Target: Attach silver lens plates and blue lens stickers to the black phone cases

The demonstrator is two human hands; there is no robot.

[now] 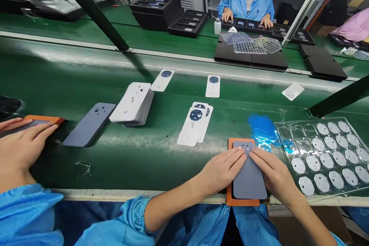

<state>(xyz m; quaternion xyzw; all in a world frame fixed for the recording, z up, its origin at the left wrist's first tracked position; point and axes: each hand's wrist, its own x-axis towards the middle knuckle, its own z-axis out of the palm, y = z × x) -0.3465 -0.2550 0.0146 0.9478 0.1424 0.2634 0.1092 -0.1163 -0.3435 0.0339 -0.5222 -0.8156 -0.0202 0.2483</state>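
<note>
A grey phone back panel (250,184) lies in an orange jig (230,144) at the near edge of the green belt. My left hand (221,169) rests flat on the panel's left side, fingers stretched toward the camera holes at its top. My right hand (272,173) lies flat on the right side, its fingertips meeting the left ones near those holes. Neither hand grips anything.
A clear tray (325,157) of round white parts sits to the right, with blue film (261,128) beside it. White cards (196,123), a stack of panels (132,103) and a loose grey panel (89,123) lie on the belt. A co-worker's hand (20,144) is at left; another person (245,0) sits opposite.
</note>
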